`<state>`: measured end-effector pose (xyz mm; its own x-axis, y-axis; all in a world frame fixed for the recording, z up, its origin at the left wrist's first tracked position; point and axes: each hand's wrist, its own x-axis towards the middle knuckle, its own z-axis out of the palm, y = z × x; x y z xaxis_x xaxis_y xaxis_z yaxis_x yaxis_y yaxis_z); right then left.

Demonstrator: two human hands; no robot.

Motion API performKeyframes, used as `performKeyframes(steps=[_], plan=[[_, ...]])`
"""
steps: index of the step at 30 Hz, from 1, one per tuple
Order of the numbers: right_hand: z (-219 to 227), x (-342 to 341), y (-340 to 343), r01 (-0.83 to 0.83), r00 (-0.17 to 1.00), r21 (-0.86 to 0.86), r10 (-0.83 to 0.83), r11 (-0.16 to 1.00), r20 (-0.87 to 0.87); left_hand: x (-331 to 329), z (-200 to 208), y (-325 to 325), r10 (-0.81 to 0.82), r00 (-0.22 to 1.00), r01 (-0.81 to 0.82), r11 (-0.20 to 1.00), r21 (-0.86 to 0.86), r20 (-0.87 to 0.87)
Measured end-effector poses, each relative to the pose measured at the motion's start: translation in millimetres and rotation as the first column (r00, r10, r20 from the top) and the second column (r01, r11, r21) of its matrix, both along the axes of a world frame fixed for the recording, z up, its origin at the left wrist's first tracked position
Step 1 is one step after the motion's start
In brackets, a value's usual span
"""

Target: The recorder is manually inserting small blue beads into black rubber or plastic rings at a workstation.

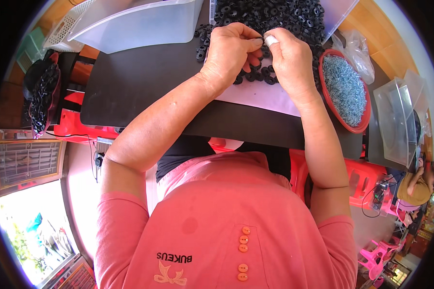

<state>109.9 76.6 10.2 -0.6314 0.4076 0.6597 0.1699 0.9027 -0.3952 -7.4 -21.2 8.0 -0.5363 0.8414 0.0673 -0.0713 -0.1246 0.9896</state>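
Observation:
Over the table's far side my left hand and my right hand come together, fingertips nearly touching. The left thumb and forefinger pinch a small black plastic part, mostly hidden by the fingers. My right hand is closed in a pinch beside it, with a white wrapping on one digit; what it holds, if anything, cannot be made out. Beyond both hands lies a large heap of small round black plastic parts. Several loose ones lie just under the hands on a pale sheet.
A red basin of small light-blue pieces stands right of my right hand, near a clear plastic bag. A translucent bin sits at the dark table's far left. More clear bins stand right. Another person is at far right.

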Motion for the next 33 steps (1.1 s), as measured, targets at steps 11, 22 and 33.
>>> performKeyframes(steps=[11, 22, 33], plan=[[3.6, -2.6, -2.2, -0.119, 0.984, -0.118, 0.101, 0.986, -0.146, 2.7, -0.7, 0.3, 0.010, 0.999, -0.012, 0.999, -0.037, -0.045], [7.1, 1.2, -2.6, -0.135, 0.984, -0.080, 0.125, 0.988, -0.129, 6.9, 3.1, -1.9, 0.023, 0.993, -0.030, 0.998, -0.062, -0.114], [7.1, 2.0, 3.2, -0.151, 0.985, 0.033, 0.153, 0.988, -0.076, 6.5, -1.2, -1.4, 0.017, 0.987, -0.025, 0.999, -0.046, -0.163]])
